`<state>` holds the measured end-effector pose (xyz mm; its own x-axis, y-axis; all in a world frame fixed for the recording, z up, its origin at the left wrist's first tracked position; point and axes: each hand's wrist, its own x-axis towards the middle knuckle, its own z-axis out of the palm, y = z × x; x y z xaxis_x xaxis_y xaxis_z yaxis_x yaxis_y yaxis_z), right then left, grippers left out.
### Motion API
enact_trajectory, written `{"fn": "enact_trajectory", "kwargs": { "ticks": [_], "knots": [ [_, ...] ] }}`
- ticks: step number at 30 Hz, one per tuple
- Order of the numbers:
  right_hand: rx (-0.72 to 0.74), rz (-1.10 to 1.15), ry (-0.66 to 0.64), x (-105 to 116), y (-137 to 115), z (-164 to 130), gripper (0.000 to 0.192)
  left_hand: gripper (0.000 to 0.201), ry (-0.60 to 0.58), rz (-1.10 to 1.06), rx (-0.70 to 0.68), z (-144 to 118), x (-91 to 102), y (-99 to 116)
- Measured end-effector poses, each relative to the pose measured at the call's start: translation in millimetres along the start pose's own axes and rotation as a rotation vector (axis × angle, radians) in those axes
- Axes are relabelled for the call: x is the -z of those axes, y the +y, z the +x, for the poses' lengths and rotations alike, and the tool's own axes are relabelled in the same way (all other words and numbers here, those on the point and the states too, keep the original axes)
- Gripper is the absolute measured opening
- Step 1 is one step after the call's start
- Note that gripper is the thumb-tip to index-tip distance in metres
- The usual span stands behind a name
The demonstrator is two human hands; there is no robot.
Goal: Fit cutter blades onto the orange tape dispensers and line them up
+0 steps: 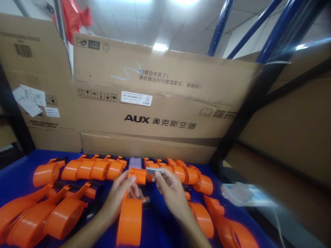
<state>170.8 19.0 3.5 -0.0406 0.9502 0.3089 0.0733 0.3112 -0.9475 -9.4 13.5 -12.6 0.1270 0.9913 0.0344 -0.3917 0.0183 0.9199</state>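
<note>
Pinched between thumb and fingers of the right hand [169, 187], a grey strip [153, 170] points at an orange part [138, 176] clasped in the left hand [119, 193], above a blue work surface [15, 172]. The two appear not yet joined, though contact is hard to tell. Orange holders [66, 218] with dark ends, seemingly already fitted, line both sides; this piece looks unfinished.

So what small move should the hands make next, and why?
Probably ease the right hand leftward, bringing the grey flat strip toward the orange plastic piece: the left hand holds that piece, and the strip's end sits close beside it.
</note>
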Motion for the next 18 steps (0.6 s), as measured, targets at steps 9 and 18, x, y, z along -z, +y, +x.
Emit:
{"fn": "enact_trajectory", "kwargs": {
  "ticks": [9, 18],
  "knots": [
    [-0.022, -0.026, 0.008, -2.3, 5.7, -0.1, 0.035, 0.040, -0.012, 0.027, -0.007, 5.0, 3.8, -2.1],
    [0.062, -0.154, 0.032, -5.1, 5.1, -0.3, 0.037, 0.038, -0.041, 0.075, -0.013, 5.4, 4.1, -2.7]
  ]
}}
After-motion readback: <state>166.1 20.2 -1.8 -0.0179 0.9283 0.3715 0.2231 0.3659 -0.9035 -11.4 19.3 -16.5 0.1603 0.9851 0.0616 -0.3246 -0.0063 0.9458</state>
